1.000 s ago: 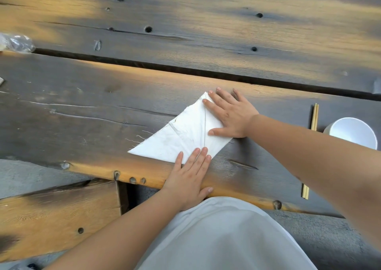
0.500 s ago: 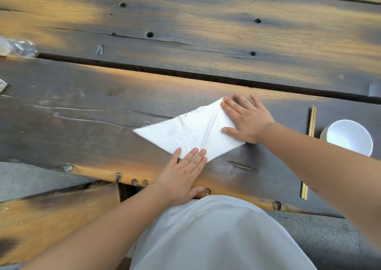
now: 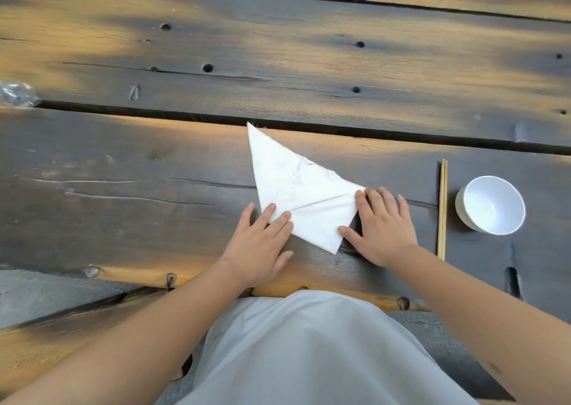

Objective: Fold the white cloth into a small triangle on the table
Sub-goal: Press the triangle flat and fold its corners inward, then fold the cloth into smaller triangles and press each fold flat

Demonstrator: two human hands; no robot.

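The white cloth [image 3: 296, 188] lies flat on the dark wooden table [image 3: 123, 188], folded into a pointed shape whose long tip aims away from me toward the gap between the planks. My left hand [image 3: 262, 240] rests palm down with its fingertips on the cloth's near left edge. My right hand [image 3: 380, 228] lies flat at the cloth's right corner, fingers spread, index finger and thumb touching the fabric. Neither hand grips the cloth; both press on it.
A pair of wooden chopsticks [image 3: 442, 210] lies right of my right hand, with a white bowl [image 3: 491, 205] beyond them. A crumpled clear plastic piece [image 3: 15, 94] sits at the far left. A dark gap [image 3: 401, 132] runs between planks just beyond the cloth's tip.
The cloth has turned clockwise on the table, so its long tip now points away from me instead of to the left. Both hands moved with it and stay on its near edges.
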